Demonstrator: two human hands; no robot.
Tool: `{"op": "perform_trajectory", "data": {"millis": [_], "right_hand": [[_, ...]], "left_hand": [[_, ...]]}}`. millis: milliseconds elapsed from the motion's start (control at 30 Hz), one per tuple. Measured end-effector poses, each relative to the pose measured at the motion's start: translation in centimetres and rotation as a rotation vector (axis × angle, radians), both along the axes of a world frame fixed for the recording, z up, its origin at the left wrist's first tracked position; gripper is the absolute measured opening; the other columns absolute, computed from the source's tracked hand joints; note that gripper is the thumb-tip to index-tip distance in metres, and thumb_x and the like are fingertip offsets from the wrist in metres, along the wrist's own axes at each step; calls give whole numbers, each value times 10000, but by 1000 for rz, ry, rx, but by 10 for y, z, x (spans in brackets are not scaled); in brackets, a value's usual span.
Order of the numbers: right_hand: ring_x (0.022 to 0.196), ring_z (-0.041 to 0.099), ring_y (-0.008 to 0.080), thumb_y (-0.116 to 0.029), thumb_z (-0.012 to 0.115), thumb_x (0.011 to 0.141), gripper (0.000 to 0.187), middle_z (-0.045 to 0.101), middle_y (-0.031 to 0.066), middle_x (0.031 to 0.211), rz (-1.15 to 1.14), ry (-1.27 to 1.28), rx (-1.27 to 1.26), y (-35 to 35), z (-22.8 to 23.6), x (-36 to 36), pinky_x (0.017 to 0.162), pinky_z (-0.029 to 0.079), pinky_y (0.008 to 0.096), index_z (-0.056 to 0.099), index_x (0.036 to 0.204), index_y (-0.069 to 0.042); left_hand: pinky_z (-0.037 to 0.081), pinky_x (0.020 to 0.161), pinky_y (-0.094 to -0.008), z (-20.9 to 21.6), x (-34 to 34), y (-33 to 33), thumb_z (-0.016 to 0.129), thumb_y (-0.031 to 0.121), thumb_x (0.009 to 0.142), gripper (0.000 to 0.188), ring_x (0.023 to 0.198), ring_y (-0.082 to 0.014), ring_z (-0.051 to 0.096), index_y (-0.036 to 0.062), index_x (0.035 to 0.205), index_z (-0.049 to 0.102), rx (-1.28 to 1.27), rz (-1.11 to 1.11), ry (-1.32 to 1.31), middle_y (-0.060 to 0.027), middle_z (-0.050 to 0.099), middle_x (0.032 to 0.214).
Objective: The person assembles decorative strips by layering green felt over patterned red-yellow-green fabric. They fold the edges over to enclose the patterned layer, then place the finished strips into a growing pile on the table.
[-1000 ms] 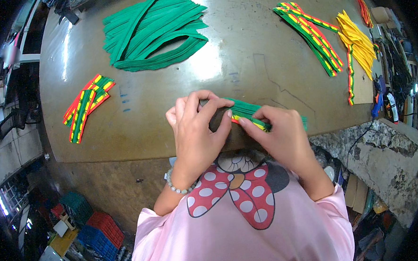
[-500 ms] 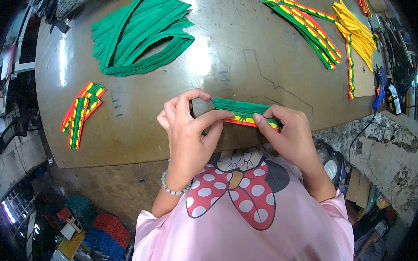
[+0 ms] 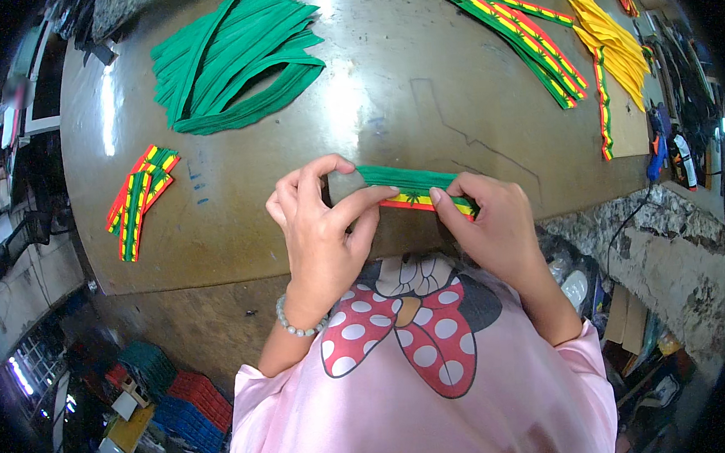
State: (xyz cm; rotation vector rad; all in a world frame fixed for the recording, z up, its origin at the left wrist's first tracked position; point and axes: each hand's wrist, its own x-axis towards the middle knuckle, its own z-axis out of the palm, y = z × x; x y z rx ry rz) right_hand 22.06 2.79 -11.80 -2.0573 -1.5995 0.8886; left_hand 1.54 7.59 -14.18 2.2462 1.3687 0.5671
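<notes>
Near the table's front edge, both hands hold a short flat strip of green fabric (image 3: 409, 175) with a red, yellow and green leaf-patterned ribbon (image 3: 414, 200) along its near side. My left hand (image 3: 321, 220) is closed on the strip's left end, one fingertip pressing on the ribbon. Between its fingers shows a smooth grey piece (image 3: 346, 185), whose kind I cannot make out. My right hand (image 3: 493, 220) pinches the right end, thumb on top and the other fingers partly hidden. A beaded bracelet (image 3: 298, 330) circles my left wrist.
A pile of green strips (image 3: 231, 61) lies at the far left, and several short patterned strips (image 3: 140, 201) at the left. Longer patterned strips (image 3: 521, 42) and yellow strips (image 3: 611, 45) lie far right, beside a blue-handled tool (image 3: 659, 141). The brown table (image 3: 241, 257) ends before my body.
The view has shifted slightly, moving the table's contents a little in the picture. Both hands keep their hold on the strip with almost the same pose.
</notes>
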Motion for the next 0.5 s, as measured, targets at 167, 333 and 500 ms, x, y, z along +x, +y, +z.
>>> {"op": "perform_trajectory", "data": {"millis": [167, 333, 500], "right_hand": [[637, 621, 386, -257, 701, 907, 255, 634, 184, 717, 8, -8, 131, -1, -5, -2, 565, 453, 446, 659, 808, -26], [643, 632, 391, -267, 701, 905, 277, 636, 189, 715, 17, 1, 126, 0, -8, 0, 571, 466, 462, 641, 785, -25], [698, 672, 395, -276, 674, 918, 291, 678, 191, 765, 62, -17, 67, 2, -7, 0, 613, 516, 499, 627, 771, -30]], "left_hand": [[329, 973, -448, -4, 0, -6, 772, 115, 734, 292, 1100, -280, 489, 290, 967, 787, 104, -5, 47, -14, 564, 1188], [410, 936, -473, -3, 8, -16, 736, 71, 740, 311, 1053, -302, 533, 135, 1044, 746, 277, -110, 35, -61, 604, 1150], [497, 1002, -468, -8, 11, -16, 707, 41, 764, 403, 1086, -302, 619, -13, 1163, 677, 249, -402, -78, -128, 654, 1172]]}}
